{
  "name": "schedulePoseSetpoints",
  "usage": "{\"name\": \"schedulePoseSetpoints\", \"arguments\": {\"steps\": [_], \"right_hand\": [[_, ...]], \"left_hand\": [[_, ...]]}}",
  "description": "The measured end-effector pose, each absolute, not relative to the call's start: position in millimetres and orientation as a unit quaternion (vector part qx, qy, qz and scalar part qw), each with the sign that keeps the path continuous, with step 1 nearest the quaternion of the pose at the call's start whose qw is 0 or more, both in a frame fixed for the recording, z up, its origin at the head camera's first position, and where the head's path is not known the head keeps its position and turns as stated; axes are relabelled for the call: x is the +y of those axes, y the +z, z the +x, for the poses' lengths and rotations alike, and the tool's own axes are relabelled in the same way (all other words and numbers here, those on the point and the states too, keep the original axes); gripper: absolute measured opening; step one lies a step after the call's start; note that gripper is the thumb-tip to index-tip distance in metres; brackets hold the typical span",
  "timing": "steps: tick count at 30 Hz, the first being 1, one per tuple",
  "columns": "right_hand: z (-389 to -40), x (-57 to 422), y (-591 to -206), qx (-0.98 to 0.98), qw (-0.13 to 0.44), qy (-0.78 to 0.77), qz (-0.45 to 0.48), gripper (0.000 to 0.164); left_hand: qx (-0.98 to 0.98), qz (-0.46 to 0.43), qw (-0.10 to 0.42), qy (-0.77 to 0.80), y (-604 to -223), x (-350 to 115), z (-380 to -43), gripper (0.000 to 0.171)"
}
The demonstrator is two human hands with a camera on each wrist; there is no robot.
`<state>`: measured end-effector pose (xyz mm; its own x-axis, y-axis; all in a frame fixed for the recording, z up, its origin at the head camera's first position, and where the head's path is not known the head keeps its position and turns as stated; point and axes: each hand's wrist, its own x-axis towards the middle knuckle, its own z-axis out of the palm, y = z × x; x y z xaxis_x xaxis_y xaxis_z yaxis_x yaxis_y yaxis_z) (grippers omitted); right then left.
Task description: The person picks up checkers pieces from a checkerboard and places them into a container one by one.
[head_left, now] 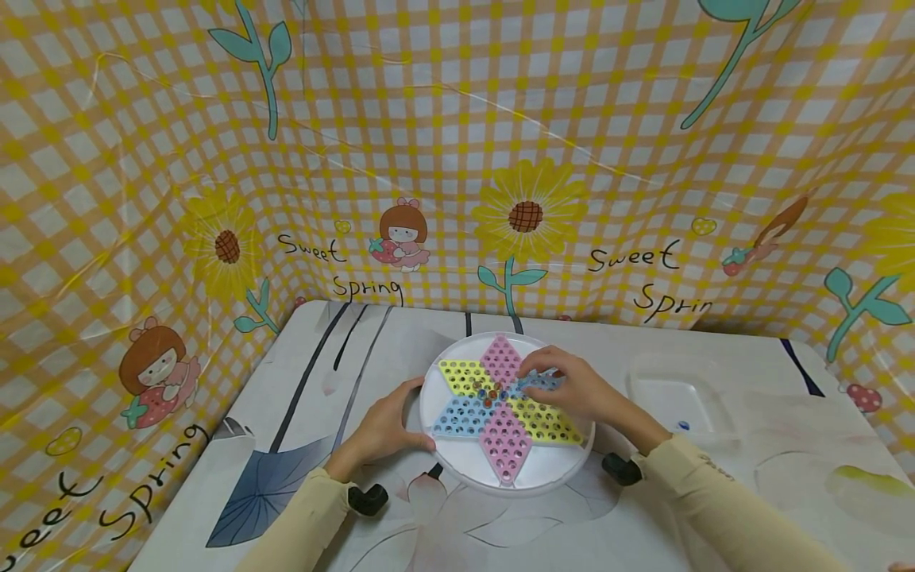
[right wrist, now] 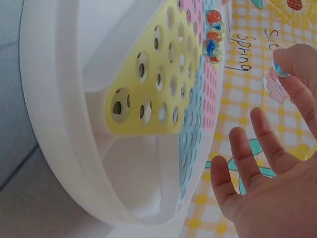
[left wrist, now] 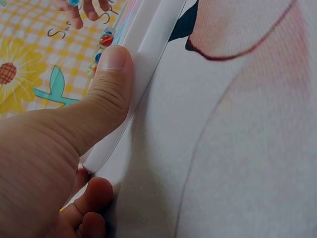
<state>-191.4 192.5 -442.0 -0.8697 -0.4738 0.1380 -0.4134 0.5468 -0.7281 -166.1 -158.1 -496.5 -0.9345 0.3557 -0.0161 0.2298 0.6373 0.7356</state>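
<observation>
A round white Chinese checkers board (head_left: 465,462) with a pink, yellow and blue star of holes lies on the table. Several glass marbles (head_left: 492,395) sit clustered at the star's middle. My left hand (head_left: 389,421) grips the board's left rim, thumb (left wrist: 111,74) on top and fingers curled low at the edge. Over the right part of the star, my right hand (head_left: 572,381) pinches a blue-and-clear marble (right wrist: 281,70) between thumb and index finger. Its other fingers (right wrist: 242,148) are spread, above the board's surface.
A clear plastic box (head_left: 717,397) stands to the board's right, with a blue marble (head_left: 684,426) inside. A checked yellow cloth (head_left: 443,143) hangs behind and at the left of the table. The table cover (head_left: 400,334) is white with printed flowers.
</observation>
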Motion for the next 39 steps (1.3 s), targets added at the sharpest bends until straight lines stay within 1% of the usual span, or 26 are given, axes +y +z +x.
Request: {"name": "schedulePoseSetpoints", "arguments": {"steps": [7, 15, 27, 35, 39], "right_hand": [[-194.3, 201.4, -439.5, 0.874, 0.004, -0.413, -0.256, 0.024], [-197.0, 212.6, -433.0, 0.880, 0.009, -0.416, -0.228, 0.020], [-195.9, 225.3, -421.3, 0.887, 0.012, -0.413, -0.207, 0.023], [-193.6, 233.6, -417.5, 0.895, 0.001, -0.404, -0.190, 0.021], [-193.2, 238.6, -417.4, 0.899, -0.003, -0.399, -0.184, 0.023]], "left_hand": [[0.901, 0.159, 0.082, 0.396, -497.7, -158.3, -166.8, 0.111], [0.901, 0.161, 0.082, 0.395, -498.3, -157.9, -167.5, 0.111], [0.900, 0.159, 0.084, 0.396, -497.4, -158.2, -167.8, 0.111], [0.900, 0.165, 0.080, 0.395, -498.3, -159.1, -168.0, 0.111], [0.899, 0.161, 0.082, 0.398, -497.9, -159.0, -167.6, 0.111]]}}
